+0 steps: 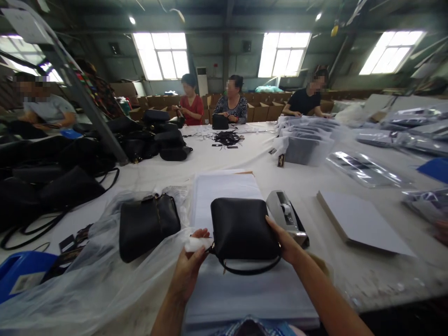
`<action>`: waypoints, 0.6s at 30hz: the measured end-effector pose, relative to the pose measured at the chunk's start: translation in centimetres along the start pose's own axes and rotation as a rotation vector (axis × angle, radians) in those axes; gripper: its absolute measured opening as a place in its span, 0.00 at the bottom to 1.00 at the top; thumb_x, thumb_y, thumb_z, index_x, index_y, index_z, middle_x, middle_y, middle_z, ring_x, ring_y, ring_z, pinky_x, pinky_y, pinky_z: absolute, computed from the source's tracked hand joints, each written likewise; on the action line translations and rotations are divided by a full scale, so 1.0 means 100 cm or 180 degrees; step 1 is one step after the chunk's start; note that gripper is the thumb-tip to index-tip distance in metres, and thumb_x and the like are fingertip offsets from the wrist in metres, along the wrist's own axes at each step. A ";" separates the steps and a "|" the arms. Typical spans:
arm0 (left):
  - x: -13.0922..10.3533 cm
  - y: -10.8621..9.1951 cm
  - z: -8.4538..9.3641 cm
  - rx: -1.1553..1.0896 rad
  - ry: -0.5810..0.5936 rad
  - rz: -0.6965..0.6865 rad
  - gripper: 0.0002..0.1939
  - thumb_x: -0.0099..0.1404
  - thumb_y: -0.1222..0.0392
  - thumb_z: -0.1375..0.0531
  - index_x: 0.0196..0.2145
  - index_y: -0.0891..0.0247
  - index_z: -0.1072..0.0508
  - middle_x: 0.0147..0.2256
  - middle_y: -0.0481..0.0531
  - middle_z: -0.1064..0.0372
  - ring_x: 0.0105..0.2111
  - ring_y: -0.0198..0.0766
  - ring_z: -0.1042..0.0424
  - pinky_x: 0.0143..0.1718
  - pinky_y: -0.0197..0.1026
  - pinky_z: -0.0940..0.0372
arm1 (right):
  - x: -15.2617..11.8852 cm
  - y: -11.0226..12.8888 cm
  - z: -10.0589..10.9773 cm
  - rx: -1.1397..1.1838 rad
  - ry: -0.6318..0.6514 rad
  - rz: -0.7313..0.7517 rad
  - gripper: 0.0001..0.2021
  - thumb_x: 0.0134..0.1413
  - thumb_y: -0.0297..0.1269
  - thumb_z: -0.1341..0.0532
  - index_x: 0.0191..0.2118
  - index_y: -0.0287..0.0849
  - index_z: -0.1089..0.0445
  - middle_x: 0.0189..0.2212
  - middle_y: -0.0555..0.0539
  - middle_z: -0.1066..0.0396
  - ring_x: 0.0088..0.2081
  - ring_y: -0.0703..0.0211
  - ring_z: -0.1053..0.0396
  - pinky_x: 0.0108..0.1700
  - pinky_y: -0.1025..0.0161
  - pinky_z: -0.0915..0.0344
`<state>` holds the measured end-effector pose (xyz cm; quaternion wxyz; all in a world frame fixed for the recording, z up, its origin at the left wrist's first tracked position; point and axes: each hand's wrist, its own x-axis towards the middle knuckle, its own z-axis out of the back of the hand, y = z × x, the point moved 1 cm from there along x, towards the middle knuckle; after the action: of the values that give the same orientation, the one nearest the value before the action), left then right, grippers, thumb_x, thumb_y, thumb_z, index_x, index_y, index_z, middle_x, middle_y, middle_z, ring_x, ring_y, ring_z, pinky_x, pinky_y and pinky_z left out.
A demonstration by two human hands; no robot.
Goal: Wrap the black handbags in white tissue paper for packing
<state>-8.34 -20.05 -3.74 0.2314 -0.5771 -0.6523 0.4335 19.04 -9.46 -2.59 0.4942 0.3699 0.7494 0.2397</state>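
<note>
A black handbag (241, 228) is held over a stack of white paper sheets (227, 184), its strap (250, 270) hanging toward me. My right hand (285, 238) grips the bag's right side, thumb and fingers around the edge. At the bag's left corner, my left hand (196, 252) pinches a small white wrap (199, 243) beside the metal strap ring. To the left, a second black handbag (149, 226) lies on thin clear plastic film (105, 270). A grey tape dispenser (285, 212) stands just right of the held bag.
Black bags (154, 135) are heaped at the left beside a slanted metal post (94, 107). A blue bin (24, 275) is at lower left. White boards (360, 221) and plastic-wrapped bags (304, 140) lie on the right. Several people sit across the table, one in a red top (192, 109).
</note>
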 end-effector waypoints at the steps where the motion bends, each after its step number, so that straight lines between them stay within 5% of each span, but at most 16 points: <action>1: 0.000 0.003 0.003 0.0228 -0.0092 -0.0006 0.28 0.57 0.54 0.32 0.54 0.58 0.31 0.60 0.59 0.35 0.62 0.52 0.39 0.60 0.54 0.40 | 0.004 -0.001 -0.001 -0.0026 0.0010 0.0084 0.23 0.54 0.50 0.34 0.51 0.41 0.26 0.48 0.43 0.24 0.52 0.50 0.27 0.55 0.56 0.31; 8: 0.005 -0.009 -0.002 0.1185 -0.0144 -0.0221 0.29 0.60 0.51 0.34 0.56 0.63 0.34 0.54 0.63 0.29 0.55 0.49 0.30 0.59 0.52 0.39 | 0.009 -0.001 -0.002 -0.0216 -0.0172 0.0466 0.40 0.46 0.41 0.28 0.65 0.54 0.43 0.63 0.47 0.38 0.56 0.52 0.31 0.59 0.52 0.36; 13: 0.007 -0.023 -0.006 0.1227 -0.0132 -0.0411 0.29 0.61 0.51 0.34 0.57 0.61 0.33 0.56 0.62 0.31 0.56 0.49 0.31 0.59 0.51 0.38 | 0.004 0.003 -0.003 -0.0298 -0.0113 0.0709 0.38 0.47 0.41 0.28 0.64 0.54 0.40 0.58 0.49 0.32 0.55 0.55 0.30 0.60 0.55 0.37; 18: 0.001 -0.011 0.012 0.2337 -0.0573 -0.0742 0.31 0.60 0.50 0.34 0.60 0.55 0.33 0.65 0.55 0.44 0.64 0.50 0.43 0.61 0.48 0.41 | 0.008 -0.008 0.005 -0.0352 -0.0008 0.1031 0.41 0.45 0.40 0.27 0.65 0.55 0.42 0.56 0.49 0.29 0.56 0.55 0.31 0.62 0.51 0.40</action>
<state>-9.96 -20.29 -3.44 0.4119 -0.3378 -0.5327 0.6576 19.02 -9.31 -3.78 0.4695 0.4584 0.6650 0.3567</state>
